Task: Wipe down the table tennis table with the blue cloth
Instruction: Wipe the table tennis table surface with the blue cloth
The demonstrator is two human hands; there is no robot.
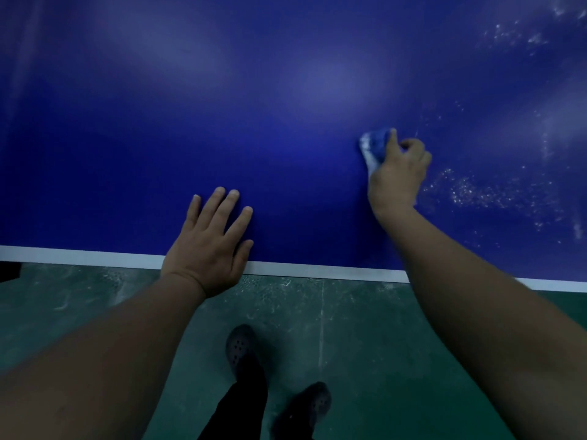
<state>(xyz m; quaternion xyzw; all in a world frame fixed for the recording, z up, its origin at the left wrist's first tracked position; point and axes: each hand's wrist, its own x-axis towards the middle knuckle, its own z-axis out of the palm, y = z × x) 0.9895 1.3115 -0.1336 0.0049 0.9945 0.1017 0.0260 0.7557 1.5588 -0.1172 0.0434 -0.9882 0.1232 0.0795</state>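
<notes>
The dark blue table tennis table (254,106) fills the upper part of the head view, with a white line along its near edge. My right hand (397,173) grips a bunched blue cloth (374,144), dusted white, and holds it down on the table surface right of centre. White powdery specks (470,192) lie on the table to the right of that hand, and more at the far right top. My left hand (209,242) rests flat on the table at its near edge, fingers straight and spread.
Below the table edge (95,257) is a green floor (349,328) with pale scuff marks. My two feet in dark perforated shoes (241,347) stand close to the table.
</notes>
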